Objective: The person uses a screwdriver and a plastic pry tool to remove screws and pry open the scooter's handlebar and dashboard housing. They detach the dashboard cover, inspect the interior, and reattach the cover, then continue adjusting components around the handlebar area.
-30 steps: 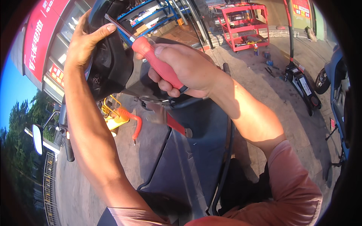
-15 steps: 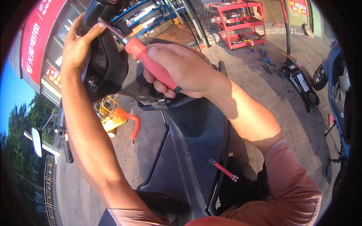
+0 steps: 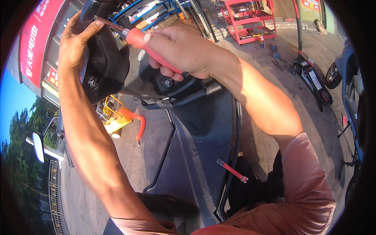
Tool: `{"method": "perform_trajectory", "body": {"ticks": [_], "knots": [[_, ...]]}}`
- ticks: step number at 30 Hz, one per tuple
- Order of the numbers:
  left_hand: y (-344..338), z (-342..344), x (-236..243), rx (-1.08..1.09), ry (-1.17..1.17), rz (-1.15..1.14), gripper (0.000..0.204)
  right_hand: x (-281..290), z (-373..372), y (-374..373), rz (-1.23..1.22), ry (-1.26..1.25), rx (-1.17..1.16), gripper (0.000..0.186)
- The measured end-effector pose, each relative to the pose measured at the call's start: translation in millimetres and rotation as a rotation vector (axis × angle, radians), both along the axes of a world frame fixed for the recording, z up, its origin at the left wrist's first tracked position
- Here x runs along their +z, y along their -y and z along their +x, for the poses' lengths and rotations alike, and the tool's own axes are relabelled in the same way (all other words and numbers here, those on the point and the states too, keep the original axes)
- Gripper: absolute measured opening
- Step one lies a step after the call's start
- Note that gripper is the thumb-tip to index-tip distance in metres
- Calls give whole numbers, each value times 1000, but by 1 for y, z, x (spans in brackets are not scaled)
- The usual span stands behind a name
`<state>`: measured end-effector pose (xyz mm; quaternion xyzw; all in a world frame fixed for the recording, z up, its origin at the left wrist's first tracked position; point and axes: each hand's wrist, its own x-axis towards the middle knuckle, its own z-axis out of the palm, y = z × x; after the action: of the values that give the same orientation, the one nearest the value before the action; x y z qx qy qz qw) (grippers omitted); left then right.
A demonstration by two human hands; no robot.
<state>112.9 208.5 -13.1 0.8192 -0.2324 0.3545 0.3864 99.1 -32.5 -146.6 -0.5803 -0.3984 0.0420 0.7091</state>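
My right hand (image 3: 182, 51) is wrapped round the red handle of a screwdriver (image 3: 150, 50), thumb pressed along the grip. Its metal shaft points up and left, and the tip rests at the edge of a black plastic handlebar cover (image 3: 107, 58) on a scooter. Around the cover's left side my left hand (image 3: 73, 49) is closed, its thumb beside the screwdriver tip and its other fingers partly hidden behind. Below my right hand sits a round ignition switch (image 3: 167, 82) on the scooter's front panel.
A pink pry tool (image 3: 233, 171) lies at the right edge of the scooter's dark footboard (image 3: 192, 137). Left stands a yellow compressor (image 3: 117, 122) with a red coiled hose. Farther off are a red tool cart (image 3: 250, 29), a floor jack (image 3: 311, 80) and another scooter (image 3: 354, 102).
Both hands and the screwdriver have shifted slightly up and left in the picture. The screwdriver handle lies at a similar slant, and the ignition switch now shows below my right hand.
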Motion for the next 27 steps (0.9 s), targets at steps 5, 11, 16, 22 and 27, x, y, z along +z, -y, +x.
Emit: {"method": "perform_trajectory", "body": {"ticks": [5, 11, 16, 22, 27], "knots": [[-8, 0, 4, 29, 21, 51, 77, -3, 0, -2, -13, 44, -40, 34], [-8, -2, 9, 86, 41, 100, 79, -6, 8, -6, 14, 59, -6, 33], [-4, -1, 8, 138, 95, 104, 83, -5, 10, -5, -17, 29, 13, 33], [-3, 0, 9, 121, 88, 94, 79, -2, 4, -3, -97, 144, -142, 34], [-2, -1, 11, 144, 73, 65, 78, 1, 7, -1, -78, 4, -18, 37]]}}
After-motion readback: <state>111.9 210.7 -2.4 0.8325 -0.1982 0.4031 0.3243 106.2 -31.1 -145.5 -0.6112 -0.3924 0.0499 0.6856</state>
